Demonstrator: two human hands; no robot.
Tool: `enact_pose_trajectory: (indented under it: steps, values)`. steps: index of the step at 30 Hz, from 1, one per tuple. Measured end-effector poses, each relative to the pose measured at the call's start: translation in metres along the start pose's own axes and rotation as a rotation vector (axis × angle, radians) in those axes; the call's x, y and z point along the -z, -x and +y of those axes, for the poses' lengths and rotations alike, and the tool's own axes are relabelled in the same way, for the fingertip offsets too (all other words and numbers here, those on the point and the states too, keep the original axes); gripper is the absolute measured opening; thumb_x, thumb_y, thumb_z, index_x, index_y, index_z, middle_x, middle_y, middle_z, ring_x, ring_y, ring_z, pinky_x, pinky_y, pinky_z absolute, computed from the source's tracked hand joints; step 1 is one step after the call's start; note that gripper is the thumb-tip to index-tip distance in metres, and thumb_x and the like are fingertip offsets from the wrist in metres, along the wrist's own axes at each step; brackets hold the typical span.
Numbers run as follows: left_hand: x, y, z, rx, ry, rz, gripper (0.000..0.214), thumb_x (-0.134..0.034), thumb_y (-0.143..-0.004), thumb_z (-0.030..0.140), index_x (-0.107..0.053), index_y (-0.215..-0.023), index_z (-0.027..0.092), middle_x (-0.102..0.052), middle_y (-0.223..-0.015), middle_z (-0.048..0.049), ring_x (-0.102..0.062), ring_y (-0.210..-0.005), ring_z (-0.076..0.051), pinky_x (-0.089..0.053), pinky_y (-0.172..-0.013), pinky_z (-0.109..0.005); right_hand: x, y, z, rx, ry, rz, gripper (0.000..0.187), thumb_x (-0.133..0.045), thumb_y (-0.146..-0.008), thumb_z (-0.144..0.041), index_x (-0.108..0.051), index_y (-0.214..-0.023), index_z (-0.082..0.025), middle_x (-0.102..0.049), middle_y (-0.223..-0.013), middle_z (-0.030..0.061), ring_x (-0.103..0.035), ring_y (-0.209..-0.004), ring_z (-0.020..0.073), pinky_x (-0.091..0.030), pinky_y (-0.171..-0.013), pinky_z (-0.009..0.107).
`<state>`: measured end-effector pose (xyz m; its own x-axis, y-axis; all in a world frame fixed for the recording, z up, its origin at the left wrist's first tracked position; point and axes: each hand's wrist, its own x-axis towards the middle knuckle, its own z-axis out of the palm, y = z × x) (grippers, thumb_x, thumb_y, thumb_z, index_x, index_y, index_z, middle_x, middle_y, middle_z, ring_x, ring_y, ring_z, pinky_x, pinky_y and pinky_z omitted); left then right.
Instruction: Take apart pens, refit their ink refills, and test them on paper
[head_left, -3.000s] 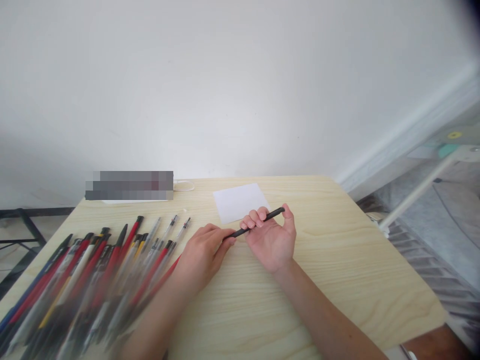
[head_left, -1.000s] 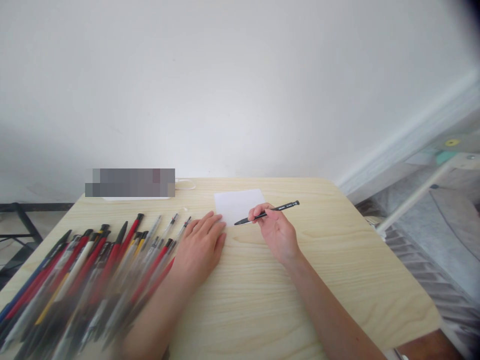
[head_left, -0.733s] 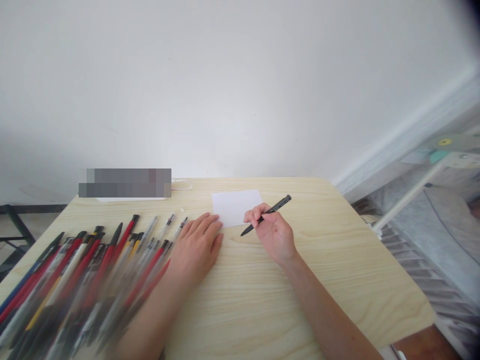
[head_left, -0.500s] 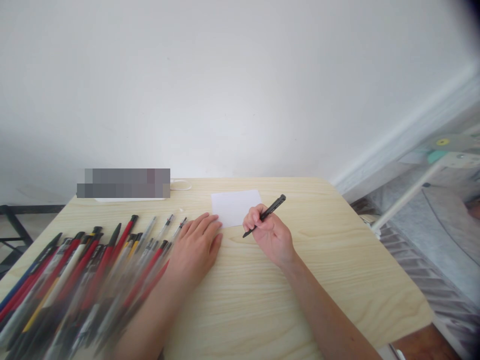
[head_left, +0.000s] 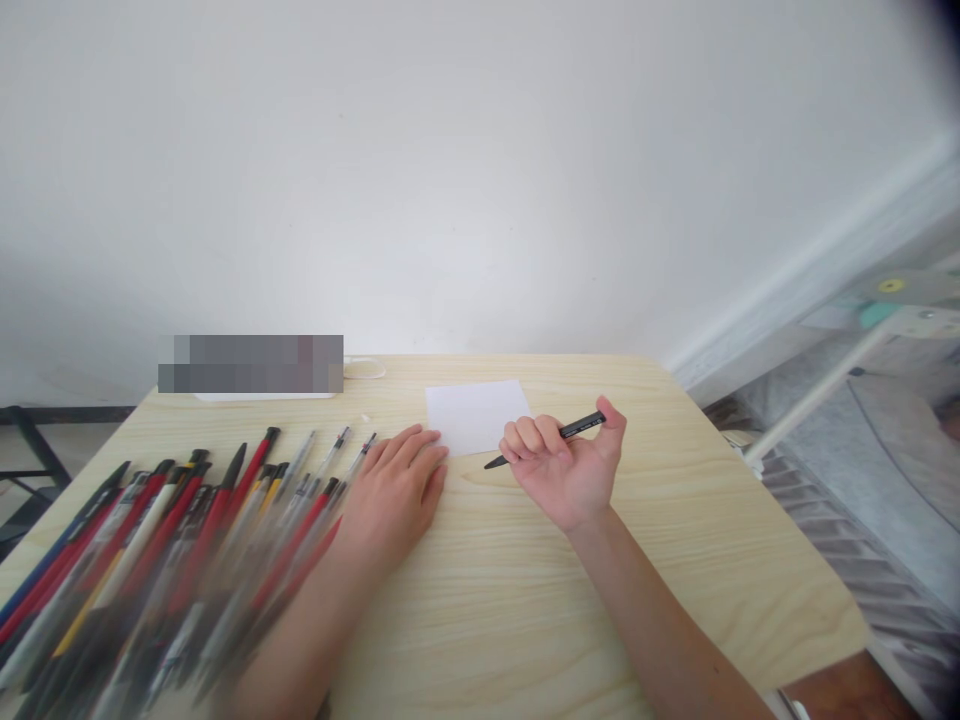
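Note:
In my right hand (head_left: pixel 566 465) is a black pen (head_left: pixel 583 425), its pointed tip toward the left and its other end under my thumb. The fingers are curled round the barrel, palm turned up, above the table just right of the paper. My left hand (head_left: pixel 397 480) lies flat, palm down, fingers stretched, with its fingertips at the lower left corner of a small white sheet of paper (head_left: pixel 476 415). No writing shows on the paper. Left of that hand many pens (head_left: pixel 142 530) lie side by side, some of them under the left forearm and blurred.
A light wooden table (head_left: pixel 720 560) stands against a white wall (head_left: pixel 480 200). At its back left sits a pixelated object (head_left: pixel 251 365) with a white cord loop (head_left: pixel 367 368) beside it. A tiny white bit (head_left: pixel 366 418) lies near the pens. To the right a white pole (head_left: pixel 817 385) rises past grey bedding (head_left: pixel 885 430).
My right hand has turned its palm up and shifted slightly right. Its thumb has moved to the pen's rear end, and the pen lies flatter. My left hand stays in place.

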<state>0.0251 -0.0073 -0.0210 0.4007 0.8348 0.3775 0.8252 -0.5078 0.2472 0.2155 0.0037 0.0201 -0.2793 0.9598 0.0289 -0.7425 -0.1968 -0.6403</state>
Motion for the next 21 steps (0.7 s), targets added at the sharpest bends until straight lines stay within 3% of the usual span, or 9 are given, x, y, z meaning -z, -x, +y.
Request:
enact_pose_trajectory:
  steps: [7,13,21]
  values:
    - [-0.004,-0.005,0.005,-0.032,-0.034,0.044,0.019,-0.045,-0.087,0.021,-0.061,-0.096,0.015,-0.064,-0.102,-0.0097,-0.057,-0.104,-0.024,-0.046,-0.087,-0.039,0.001,-0.03,-0.011,0.02,-0.007,-0.004,0.06,-0.023,-0.07,-0.071,-0.019,-0.039,-0.02,-0.01,-0.043,-0.0051,-0.016,-0.043,0.0103,-0.018,-0.045,0.028]
    - [-0.006,-0.011,0.007,-0.039,-0.072,0.04,0.022,-0.046,-0.087,0.022,-0.062,-0.101,0.018,-0.061,-0.099,-0.0094,-0.058,-0.097,-0.024,-0.048,-0.084,-0.039,0.005,-0.067,-0.012,-0.034,0.138,-0.103,0.056,-0.023,-0.073,-0.066,-0.025,-0.039,-0.021,-0.012,-0.039,-0.0068,-0.014,-0.037,0.0075,-0.014,-0.041,0.025]
    - [-0.008,-0.009,0.003,-0.082,-0.032,0.022,0.024,-0.045,-0.087,0.022,-0.062,-0.103,0.016,-0.057,-0.121,-0.0099,-0.051,-0.114,-0.025,-0.044,-0.093,-0.041,0.017,-0.075,-0.005,-0.126,0.166,-0.098,0.06,-0.023,-0.073,-0.069,-0.025,-0.038,-0.021,-0.013,-0.036,-0.0072,-0.015,-0.033,0.0069,-0.013,-0.039,0.024]
